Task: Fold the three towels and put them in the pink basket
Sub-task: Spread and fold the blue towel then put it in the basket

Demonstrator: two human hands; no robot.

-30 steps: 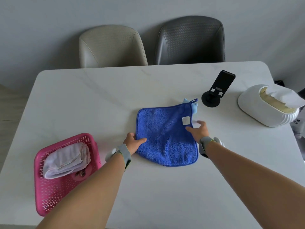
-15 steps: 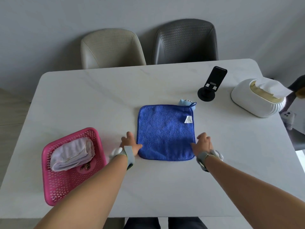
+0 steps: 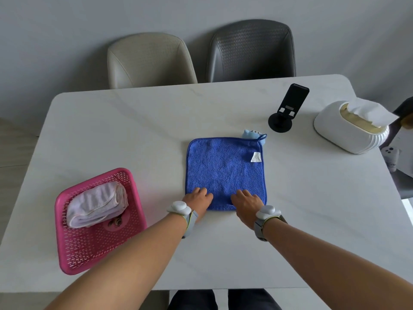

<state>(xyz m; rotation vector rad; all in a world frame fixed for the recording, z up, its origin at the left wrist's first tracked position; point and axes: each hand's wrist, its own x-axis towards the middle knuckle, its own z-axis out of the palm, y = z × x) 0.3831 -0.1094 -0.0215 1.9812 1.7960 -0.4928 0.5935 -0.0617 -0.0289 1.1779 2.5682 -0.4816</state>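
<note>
A blue towel (image 3: 225, 168) lies spread flat and square in the middle of the white table (image 3: 134, 130). My left hand (image 3: 197, 201) rests on its near left corner and my right hand (image 3: 247, 202) on its near edge, both with fingers lying flat on the cloth. A light blue towel (image 3: 251, 134) peeks out from under the blue towel's far right corner. The pink basket (image 3: 93, 249) stands at the near left with a folded white towel (image 3: 98, 204) inside it.
A black phone stand (image 3: 288, 108) and a white tissue box (image 3: 350, 128) stand at the far right of the table. A beige chair (image 3: 149, 61) and a grey chair (image 3: 252, 50) are behind the far edge. My legs show below the near edge.
Both hands moved from the towel's side edges onto its near edge, closer together. The blue towel now lies straight and flat instead of skewed.
</note>
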